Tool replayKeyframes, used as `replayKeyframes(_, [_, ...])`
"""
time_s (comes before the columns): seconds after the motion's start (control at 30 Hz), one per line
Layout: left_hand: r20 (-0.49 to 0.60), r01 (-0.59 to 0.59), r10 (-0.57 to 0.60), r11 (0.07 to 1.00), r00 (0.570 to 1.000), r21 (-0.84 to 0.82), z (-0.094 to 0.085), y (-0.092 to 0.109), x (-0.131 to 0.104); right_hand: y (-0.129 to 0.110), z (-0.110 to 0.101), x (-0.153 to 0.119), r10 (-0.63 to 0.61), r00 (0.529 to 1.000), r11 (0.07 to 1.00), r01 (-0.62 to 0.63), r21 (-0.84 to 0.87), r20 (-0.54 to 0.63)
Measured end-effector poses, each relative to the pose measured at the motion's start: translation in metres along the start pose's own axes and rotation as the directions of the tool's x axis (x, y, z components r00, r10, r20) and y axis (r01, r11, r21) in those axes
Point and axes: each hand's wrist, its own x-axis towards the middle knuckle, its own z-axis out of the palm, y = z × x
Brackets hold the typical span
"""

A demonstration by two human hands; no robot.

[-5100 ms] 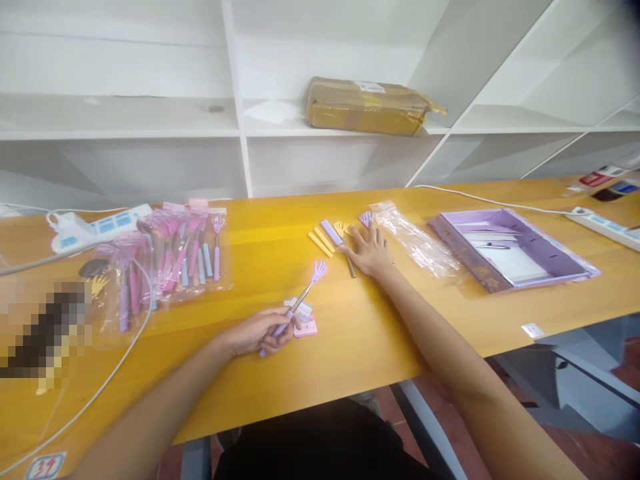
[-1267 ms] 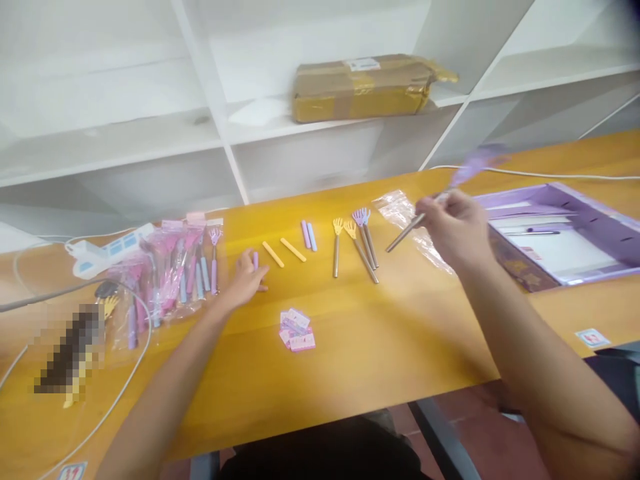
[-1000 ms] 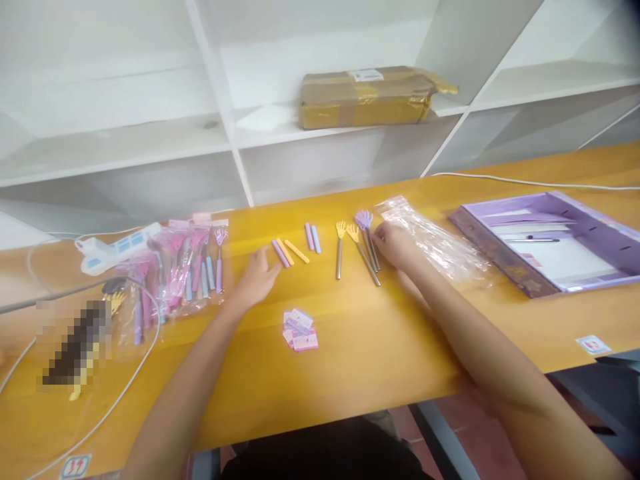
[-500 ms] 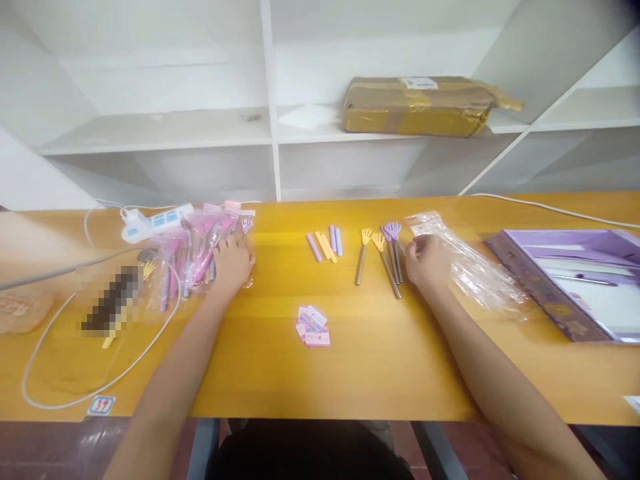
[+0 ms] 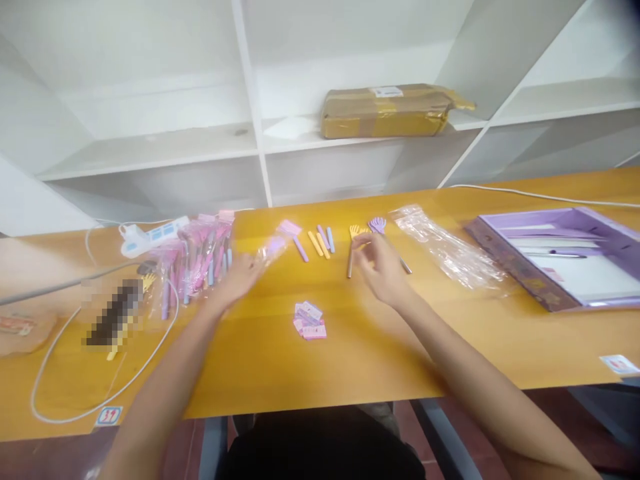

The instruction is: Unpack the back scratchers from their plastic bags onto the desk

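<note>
My left hand (image 5: 243, 279) is closed on a clear plastic bag (image 5: 275, 245) with a pink top and something purple inside. The bag lies slantwise and is blurred, its lower part hidden by my fingers. My right hand (image 5: 379, 268) hovers over the back scratchers with thumb and fingers apart, and nothing shows between them. Beneath it are yellow back scratchers (image 5: 355, 231) and purple ones (image 5: 377, 225) with metal rods, partly covered by the hand. Between the hands lie purple, yellow and blue handle tubes (image 5: 320, 244). Nearer me is a small pile of pink and purple cards (image 5: 309, 321).
Bagged back scratchers (image 5: 193, 257) lie at left beside a white power strip (image 5: 155, 237) and a looped cable (image 5: 57, 419). At right are clear plastic bags (image 5: 445, 250) and a purple box (image 5: 510, 270) holding a pen. A taped parcel (image 5: 385, 113) sits on the shelf.
My left hand has moved right from the bagged pile, carrying a bag. My right hand has moved left over the back scratchers. The view has shifted and tilted slightly.
</note>
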Motion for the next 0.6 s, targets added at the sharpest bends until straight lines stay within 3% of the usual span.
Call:
replayKeyframes(0.07, [0.198, -0.092, 0.126, 0.981, 0.972, -0.172, 0.003, 0.007, -0.029, -0.014, 0.017, -0.009, 0.07, 0.973, 0.971, -0.117, 0.21, 0.218])
replayKeyframes(0.13, [0.353, -0.116, 0.254, 0.922, 0.901, -0.368, 0.008, 0.013, -0.051, -0.022, 0.037, -0.018, 0.126, 0.912, 0.884, -0.282, 0.374, 0.39])
replayKeyframes(0.2, [0.437, -0.087, 0.34, 0.86, 0.833, -0.503, 0.016, 0.017, -0.062, -0.027, 0.057, -0.029, 0.161, 0.852, 0.782, -0.418, 0.462, 0.498])
replayKeyframes(0.27, [0.471, -0.036, 0.398, 0.792, 0.788, -0.609, 0.027, 0.02, -0.066, -0.03, 0.073, -0.039, 0.15, 0.816, 0.73, -0.473, 0.494, 0.558])
replayKeyframes(0.33, [0.477, 0.051, 0.405, 0.719, 0.78, -0.693, 0.04, 0.021, -0.066, -0.03, 0.083, -0.049, 0.127, 0.82, 0.748, -0.449, 0.49, 0.558])
replayKeyframes(0.43, [0.49, 0.187, 0.358, 0.624, 0.795, -0.759, 0.058, 0.019, -0.069, -0.027, 0.088, -0.057, 0.132, 0.87, 0.844, -0.35, 0.406, 0.475])
replayKeyframes(0.6, [0.506, 0.232, 0.392, 0.567, 0.768, -0.791, 0.065, 0.012, -0.075, -0.012, 0.087, -0.062, 0.023, 0.881, 0.937, -0.183, 0.296, 0.472])
